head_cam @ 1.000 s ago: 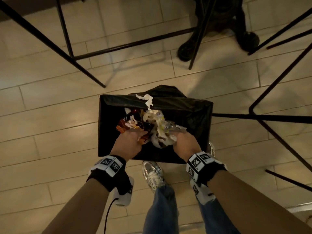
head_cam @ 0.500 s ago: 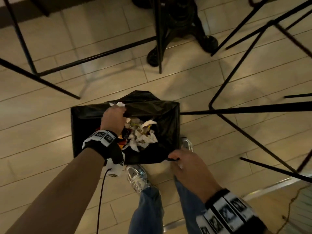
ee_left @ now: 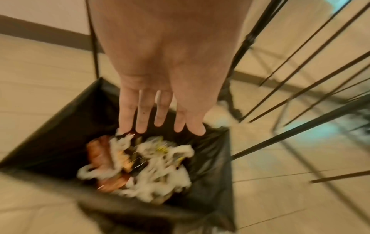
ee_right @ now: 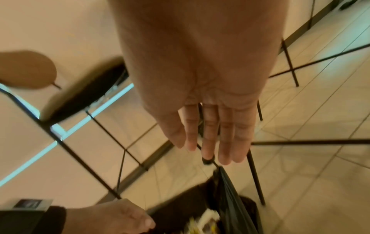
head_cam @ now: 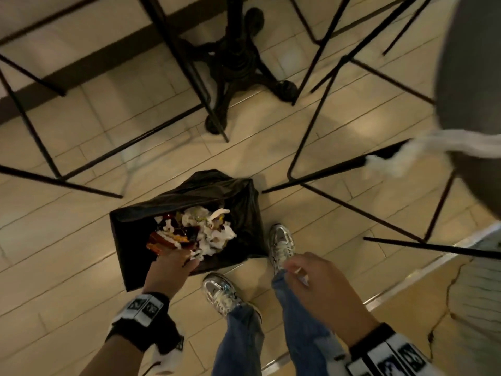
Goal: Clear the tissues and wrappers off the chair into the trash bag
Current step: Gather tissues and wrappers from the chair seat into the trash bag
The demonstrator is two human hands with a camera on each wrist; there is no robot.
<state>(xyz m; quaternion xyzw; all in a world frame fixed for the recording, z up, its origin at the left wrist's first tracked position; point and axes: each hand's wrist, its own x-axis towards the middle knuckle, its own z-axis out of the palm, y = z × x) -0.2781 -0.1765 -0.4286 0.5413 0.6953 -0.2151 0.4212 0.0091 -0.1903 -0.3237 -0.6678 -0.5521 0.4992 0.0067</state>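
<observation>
A black trash bag (head_cam: pixel 238 196) lines a square bin on the floor and holds white tissues (head_cam: pixel 214 234) and orange wrappers (head_cam: pixel 162 242). My left hand (head_cam: pixel 187 263) hovers over the bag's near edge. In the left wrist view its fingers (ee_left: pixel 160 117) are straight and spread above the tissues (ee_left: pixel 160 171), holding nothing. My right hand (head_cam: pixel 292 267) is clear of the bag to the right, above my right leg. Its fingers (ee_right: pixel 226 139) are straight and its palm is empty. A white tissue (head_cam: pixel 423 147) lies blurred at the edge of a grey chair seat (head_cam: pixel 469 63) at the right.
Thin black chair legs (head_cam: pixel 311 137) cross the tiled floor on the left, behind and right of the bag. A black pedestal table base (head_cam: pixel 235 63) stands behind it. My two shoes (head_cam: pixel 280 242) stand next to the bag's near right corner.
My left hand came back from the bag's far rim to its near edge. My right hand let go of the near rim and drew away right. The view swung towards the chair.
</observation>
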